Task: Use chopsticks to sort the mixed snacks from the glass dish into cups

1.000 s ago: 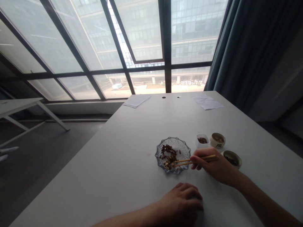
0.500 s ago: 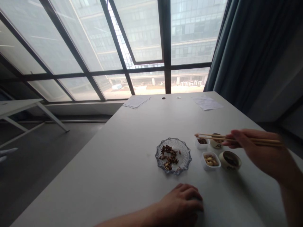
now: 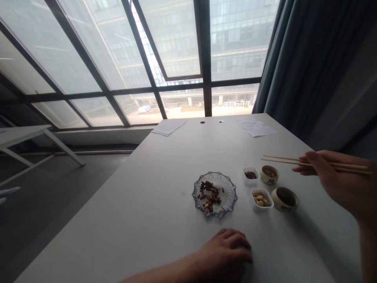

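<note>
Now right fingers [image 3: 309,159] pinch chopsticks [image 3: 282,160].

Left of the glass plate [image 3: 215,193] the table [image 3: 165,177] lies bare; right of it four small bowls [image 3: 270,186] crowd together, left hand [image 3: 226,253] resting just in front.

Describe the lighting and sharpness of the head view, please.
Head view: strong backlight from the window leaves the table dim and grey; the glass dish is fairly sharp; the right hand with chopsticks is slightly blurred; frame edges bend.
</note>
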